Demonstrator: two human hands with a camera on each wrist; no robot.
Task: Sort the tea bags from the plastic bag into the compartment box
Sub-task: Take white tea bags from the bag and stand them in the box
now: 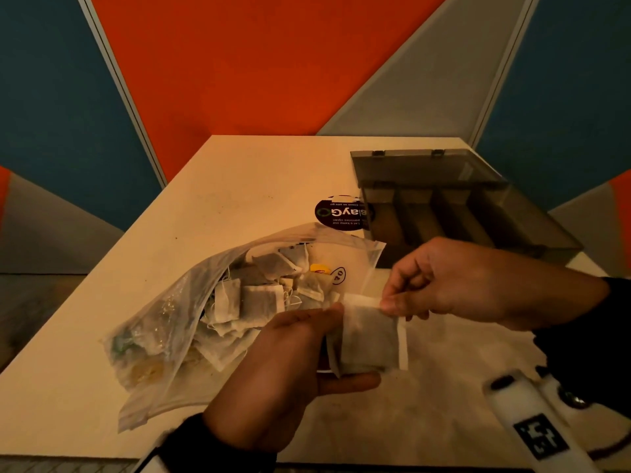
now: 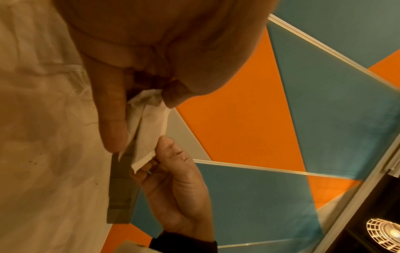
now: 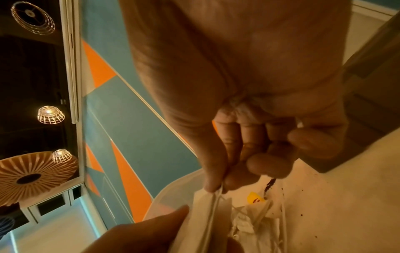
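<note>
Paper tea bag, pale with dark contents showing through, is held in the air between both hands, on the near side of the compartment box. Right hand: grip pressed together, thumb and forefinger pinching the top seam of the tea bag, the other fingers curled clear. Left hand: fingers curled round the lower part of the tea bag, thumb at its upper left corner; the left wrist view suggests more than one paper edge in this grip, so a second bag may be stuck behind the first, though this cannot be confirmed. Judgement: the two-handed hold serves to separate or straighten one bag before it is placed.

Plastic bag lies on the table to the left of the compartment box and near it, mouth turned toward the box, with many tea bags inside, among them one with a yellow tag. Placement keeps the supply within short reach of both hands.

Compartment box stands at the table's far right, its smoky lid folded back open, dividers running front to back. Compartment contents are too dim to tell. A dark round sticker sits on the table just left of the box.

Judgement: sorting is at an early stage
</note>
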